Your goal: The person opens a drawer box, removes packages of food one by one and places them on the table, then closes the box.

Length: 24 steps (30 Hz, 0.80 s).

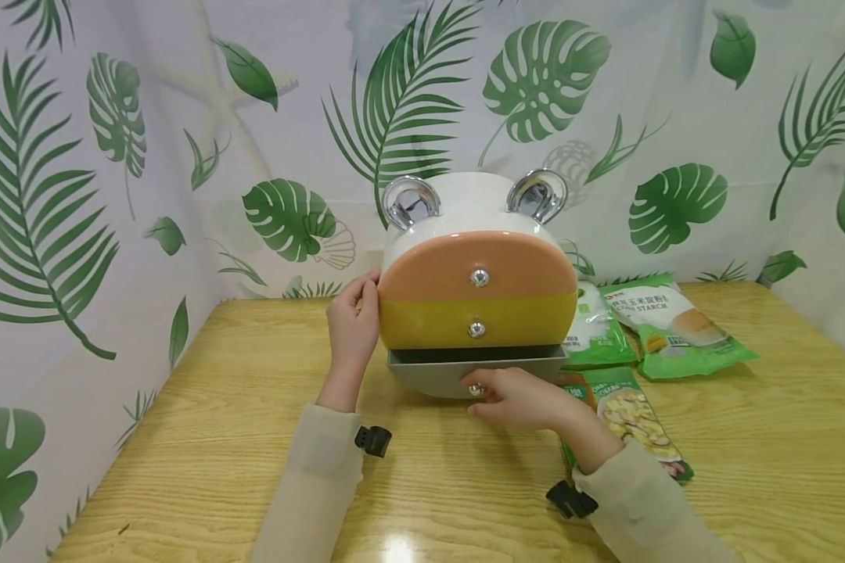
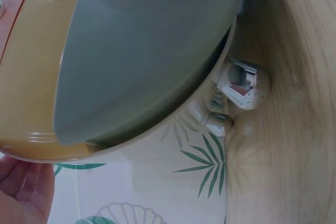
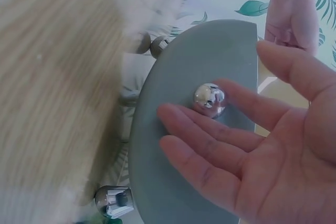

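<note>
A frog-shaped drawer cabinet [image 1: 479, 270] stands on the table in the head view, with orange, yellow and grey drawer fronts and silver knobs. Its bottom grey drawer [image 1: 422, 375] is pulled partly out. My left hand [image 1: 354, 320] rests against the cabinet's left side; its fingers [image 2: 34, 182] lie along that side in the left wrist view. My right hand [image 1: 524, 399] is at the grey drawer's silver knob [image 3: 209, 99]. Its fingers are fairly straight, the knob between index and middle fingertips, the thumb apart from it. Within the drawer, the head view shows only a dark gap.
Right of the cabinet lie a cornstarch bag [image 1: 676, 324], another green-and-white bag [image 1: 595, 328] partly hidden behind the cabinet, and a green food packet [image 1: 634, 414] partly behind my right hand. A leaf-printed cloth [image 1: 289, 141] hangs behind the wooden table [image 1: 239, 375].
</note>
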### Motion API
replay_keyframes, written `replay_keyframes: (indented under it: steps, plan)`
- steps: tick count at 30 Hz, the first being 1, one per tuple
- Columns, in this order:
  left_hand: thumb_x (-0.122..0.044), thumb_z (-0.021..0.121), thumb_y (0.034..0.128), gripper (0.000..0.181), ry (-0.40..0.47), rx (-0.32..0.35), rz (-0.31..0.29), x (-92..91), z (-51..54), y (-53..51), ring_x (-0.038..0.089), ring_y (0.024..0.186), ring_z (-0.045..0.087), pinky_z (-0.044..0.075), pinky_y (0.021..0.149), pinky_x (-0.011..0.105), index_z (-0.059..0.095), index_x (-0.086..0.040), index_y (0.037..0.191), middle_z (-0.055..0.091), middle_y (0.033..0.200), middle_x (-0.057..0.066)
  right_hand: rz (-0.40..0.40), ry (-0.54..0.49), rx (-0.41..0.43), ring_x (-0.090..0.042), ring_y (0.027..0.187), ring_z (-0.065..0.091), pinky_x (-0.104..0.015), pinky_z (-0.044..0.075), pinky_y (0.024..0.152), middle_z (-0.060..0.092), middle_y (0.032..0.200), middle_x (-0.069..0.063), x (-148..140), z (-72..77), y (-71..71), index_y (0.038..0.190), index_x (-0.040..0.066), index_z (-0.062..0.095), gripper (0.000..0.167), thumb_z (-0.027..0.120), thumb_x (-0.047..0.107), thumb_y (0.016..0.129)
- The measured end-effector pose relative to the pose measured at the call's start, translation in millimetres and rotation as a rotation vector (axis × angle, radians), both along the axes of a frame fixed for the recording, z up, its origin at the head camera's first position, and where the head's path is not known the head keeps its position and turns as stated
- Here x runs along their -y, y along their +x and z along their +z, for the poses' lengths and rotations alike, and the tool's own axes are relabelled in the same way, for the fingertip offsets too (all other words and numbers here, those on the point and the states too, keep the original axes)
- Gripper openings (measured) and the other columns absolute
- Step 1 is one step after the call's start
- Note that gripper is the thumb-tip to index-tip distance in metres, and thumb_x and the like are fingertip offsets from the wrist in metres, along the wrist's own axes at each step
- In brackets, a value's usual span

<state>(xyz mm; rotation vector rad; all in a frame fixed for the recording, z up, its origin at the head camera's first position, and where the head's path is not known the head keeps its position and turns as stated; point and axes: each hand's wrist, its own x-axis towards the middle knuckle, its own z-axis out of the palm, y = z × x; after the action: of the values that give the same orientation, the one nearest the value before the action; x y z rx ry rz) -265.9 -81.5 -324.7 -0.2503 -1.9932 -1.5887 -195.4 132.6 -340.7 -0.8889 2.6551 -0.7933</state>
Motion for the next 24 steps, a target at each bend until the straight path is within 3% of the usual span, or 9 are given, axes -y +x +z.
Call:
replay_keyframes:
  steps: [2,4,8,11,24]
  plan:
    - [-0.013,0.046,0.0904,0.026,-0.001,0.006,-0.002,0.0,0.1,-0.4,0.018,0.096,0.057,0.047,0.079,0.032,0.065,-0.001,0.103,0.063,0.103,0.010,-0.006,-0.005,0.009,-0.006,0.055,0.042,-0.025,0.039,0.058,0.053,0.069,0.004,-0.3,-0.2,-0.2,0.120,-0.004,0.049,0.040,0.055,0.018,0.087]
    - [-0.013,0.046,0.0903,0.026,-0.001,0.006,-0.003,-0.1,0.4,-0.4,0.018,0.097,0.057,0.047,0.080,0.032,0.065,-0.001,0.103,0.063,0.103,0.010,-0.017,-0.004,0.007,-0.007,0.058,0.044,-0.026,0.040,0.059,0.054,0.071,0.003,-0.7,-0.9,-0.5,0.121,-0.003,0.047,0.042,0.055,0.020,0.087]
    - [-0.012,0.046,0.0902,0.026,0.000,0.006,-0.008,-0.7,0.4,-0.8,0.018,0.098,0.056,0.047,0.080,0.032,0.065,0.000,0.104,0.063,0.104,0.011,-0.037,-0.013,0.011,-0.021,0.084,0.057,-0.036,0.046,0.074,0.060,0.100,-0.010,-2.0,-1.4,-0.4,0.124,-0.002,0.045,0.045,0.054,0.022,0.087]
    - [-0.012,0.046,0.0901,0.026,0.002,0.006,-0.008,-1.1,0.0,-1.1,0.018,0.099,0.056,0.046,0.081,0.031,0.065,0.000,0.104,0.063,0.104,0.011,-0.042,-0.022,0.016,-0.031,0.101,0.053,-0.042,0.044,0.082,0.054,0.115,-0.016,-2.8,-0.9,0.3,0.125,-0.002,0.043,0.046,0.054,0.023,0.088]
    - [-0.013,0.045,0.0904,0.026,0.002,0.013,0.001,-0.4,1.1,0.5,0.018,0.099,0.056,0.046,0.081,0.031,0.065,-0.001,0.103,0.063,0.105,0.010,-0.076,-0.045,0.024,-0.033,0.107,0.049,-0.044,0.041,0.086,0.050,0.120,-0.018,-2.7,-2.3,-1.5,0.126,-0.001,0.042,0.047,0.054,0.021,0.087]
